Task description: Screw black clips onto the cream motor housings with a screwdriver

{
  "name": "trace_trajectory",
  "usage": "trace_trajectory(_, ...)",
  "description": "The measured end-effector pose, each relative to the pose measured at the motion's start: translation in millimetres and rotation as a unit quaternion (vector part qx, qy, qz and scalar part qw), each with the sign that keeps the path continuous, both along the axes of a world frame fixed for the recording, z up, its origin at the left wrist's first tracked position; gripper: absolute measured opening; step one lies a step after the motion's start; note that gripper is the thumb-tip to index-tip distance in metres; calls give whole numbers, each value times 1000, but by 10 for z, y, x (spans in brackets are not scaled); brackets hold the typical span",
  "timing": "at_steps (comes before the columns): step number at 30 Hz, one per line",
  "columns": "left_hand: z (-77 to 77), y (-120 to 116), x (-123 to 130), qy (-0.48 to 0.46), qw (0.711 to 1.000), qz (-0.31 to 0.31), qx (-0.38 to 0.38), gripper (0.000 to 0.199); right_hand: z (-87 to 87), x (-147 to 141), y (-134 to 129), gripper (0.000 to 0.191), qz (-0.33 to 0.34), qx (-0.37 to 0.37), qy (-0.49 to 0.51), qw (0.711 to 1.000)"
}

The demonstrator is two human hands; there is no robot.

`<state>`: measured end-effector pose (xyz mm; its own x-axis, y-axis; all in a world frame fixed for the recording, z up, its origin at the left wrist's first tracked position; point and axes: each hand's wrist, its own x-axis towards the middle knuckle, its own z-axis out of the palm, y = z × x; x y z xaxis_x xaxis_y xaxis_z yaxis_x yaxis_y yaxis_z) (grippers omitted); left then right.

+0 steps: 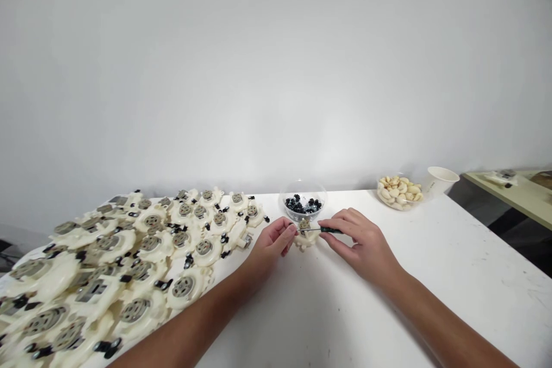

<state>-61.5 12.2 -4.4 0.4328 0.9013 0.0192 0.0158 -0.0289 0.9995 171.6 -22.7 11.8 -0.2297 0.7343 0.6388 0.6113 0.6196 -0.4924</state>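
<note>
My right hand [361, 242] grips a screwdriver [331, 230] by its dark green handle, with the thin metal shaft pointing left. The thumb and fingers of my left hand [275, 238] are pinched together at the shaft's tip; whatever they hold is too small to make out. Just below the shaft, a cream plastic part [307, 240] with a grey metal piece rests on the table between both hands, partly covered. Directly behind it stands a clear plastic bowl [303, 187] of small black parts and shiny metal bits.
Many cream motor-like housings [150, 241] with grey round centres and black fittings cover the left of the white table [466, 259]. At the back right are a clear bowl of pale, nut-like pieces [400, 191] and a white cup [439, 181]. A wall stands behind.
</note>
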Motion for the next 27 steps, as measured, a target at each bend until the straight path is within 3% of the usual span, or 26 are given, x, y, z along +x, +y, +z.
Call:
trace_trajectory(9, -17, 62, -25, -19, 1000, -22, -9, 37, 10, 22, -6, 17, 35, 2, -14, 999)
trace_trajectory(16, -49, 50, -40, 5, 999, -50, 3, 33, 61, 32, -39, 24, -1, -167, 4, 986)
trace_trajectory(19, -76, 61, -35, 6, 999, -46, 9, 34, 72, 22, -45, 18, 1, -201, 14, 979)
trace_trajectory(27, -67, 70, -28, 5, 1000, -23, 6, 33, 94, 74, -34, 3, 52, -160, 20, 986)
